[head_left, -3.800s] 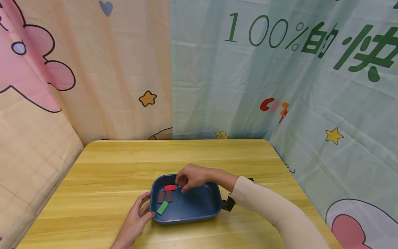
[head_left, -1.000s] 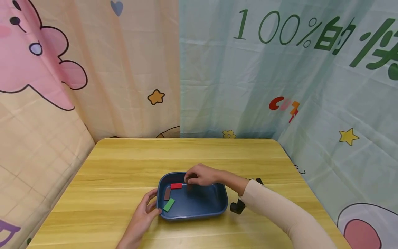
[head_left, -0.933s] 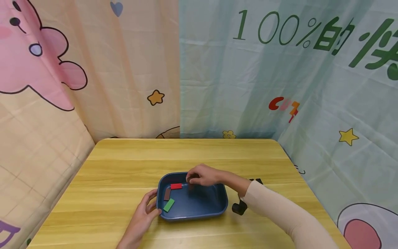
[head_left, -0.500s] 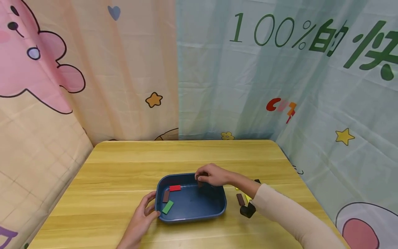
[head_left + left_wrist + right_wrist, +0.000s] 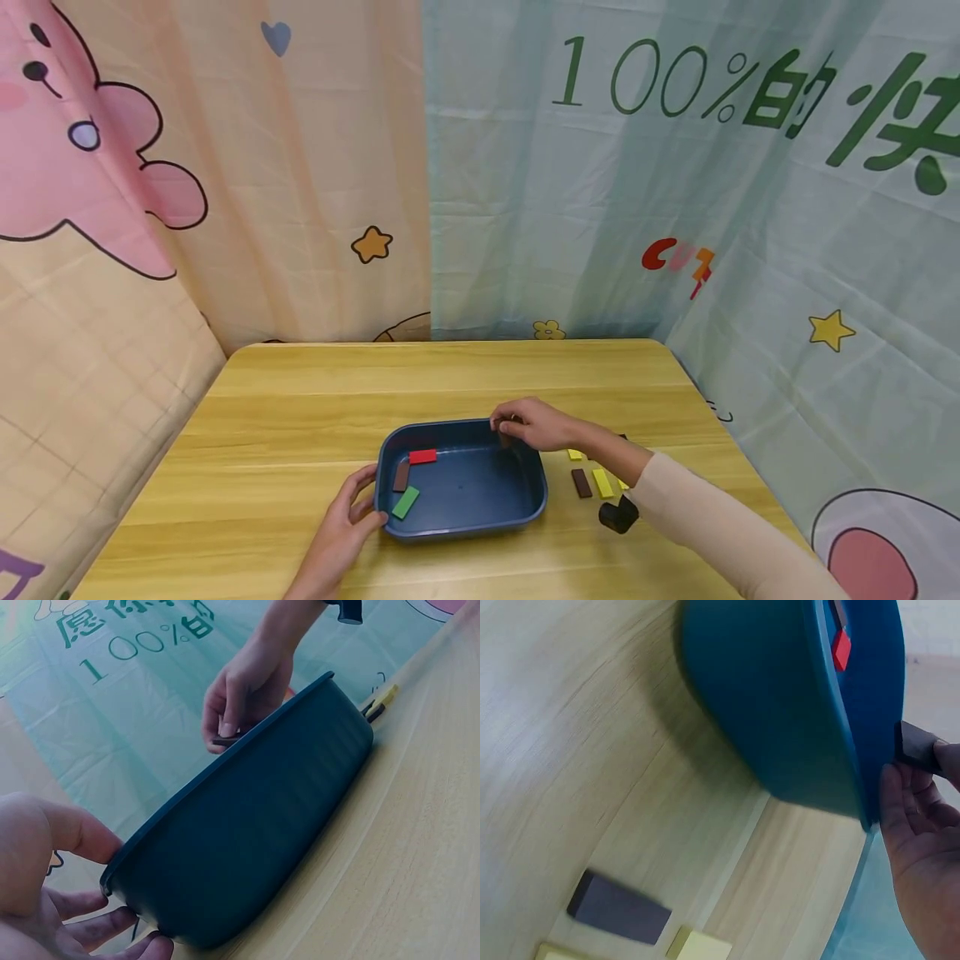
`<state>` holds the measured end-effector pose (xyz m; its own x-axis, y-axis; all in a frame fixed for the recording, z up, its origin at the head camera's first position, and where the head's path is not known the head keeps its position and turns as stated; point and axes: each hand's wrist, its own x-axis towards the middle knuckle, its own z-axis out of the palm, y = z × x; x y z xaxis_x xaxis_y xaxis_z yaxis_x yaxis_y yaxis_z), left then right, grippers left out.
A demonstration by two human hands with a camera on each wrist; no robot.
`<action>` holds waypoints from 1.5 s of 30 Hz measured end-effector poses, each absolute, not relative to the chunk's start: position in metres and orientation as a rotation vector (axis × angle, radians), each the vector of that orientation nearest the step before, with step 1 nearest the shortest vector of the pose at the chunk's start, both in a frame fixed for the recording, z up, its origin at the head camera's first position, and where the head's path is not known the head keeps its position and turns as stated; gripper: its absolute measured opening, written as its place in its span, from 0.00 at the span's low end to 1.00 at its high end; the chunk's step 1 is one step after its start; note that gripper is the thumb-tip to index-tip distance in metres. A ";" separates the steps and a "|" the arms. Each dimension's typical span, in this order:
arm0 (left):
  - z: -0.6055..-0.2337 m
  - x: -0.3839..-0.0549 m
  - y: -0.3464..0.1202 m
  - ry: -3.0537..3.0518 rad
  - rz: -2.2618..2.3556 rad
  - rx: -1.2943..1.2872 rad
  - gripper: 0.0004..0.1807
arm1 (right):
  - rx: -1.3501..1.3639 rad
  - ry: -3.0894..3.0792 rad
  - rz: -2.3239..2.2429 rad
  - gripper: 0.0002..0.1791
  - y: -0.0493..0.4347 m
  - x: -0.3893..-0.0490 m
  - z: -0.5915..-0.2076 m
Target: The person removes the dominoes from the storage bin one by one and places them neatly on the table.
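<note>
A blue plastic basin [image 5: 472, 492] sits on the table, holding a red block [image 5: 422, 456], a brown block [image 5: 401, 477] and a green block [image 5: 406, 503] toward its left end. At that end my left hand [image 5: 337, 518] holds the basin, thumb at the near corner and fingers along the outer wall. Over the back right rim, my right hand [image 5: 542, 425] pinches another brown block [image 5: 916, 746] between thumb and fingers; in the head view the fingers mostly hide it.
To the right of the basin lie a dark brown block [image 5: 581, 483], a yellow block [image 5: 602, 483] and several others, partly behind the right forearm. A black wrist camera [image 5: 619, 514] hangs below that forearm. Printed curtains [image 5: 487, 208] stand behind the wooden table [image 5: 300, 383].
One of two brown blocks at the basin's left has been picked up by my right hand and carried rightward to the back right rim. My left hand keeps its hold.
</note>
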<state>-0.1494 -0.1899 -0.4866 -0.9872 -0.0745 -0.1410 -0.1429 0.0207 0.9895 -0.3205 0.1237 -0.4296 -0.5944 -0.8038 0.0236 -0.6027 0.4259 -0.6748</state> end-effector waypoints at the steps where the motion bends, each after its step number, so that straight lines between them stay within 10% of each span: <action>1: -0.487 -0.150 -0.190 2.209 2.152 -0.233 0.36 | -1.209 2.394 -0.944 0.12 0.127 -0.321 -0.430; 45: -0.490 -0.157 -0.189 2.221 2.088 -0.232 0.38 | -0.365 2.657 -1.234 0.09 0.335 -0.275 -0.499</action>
<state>-0.1572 -0.1888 -0.4903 -0.9849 -0.0523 -0.1653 -0.1682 0.0573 0.9841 -0.2747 0.3351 -0.4988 -0.9517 -0.2997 -0.0673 -0.1420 0.6234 -0.7689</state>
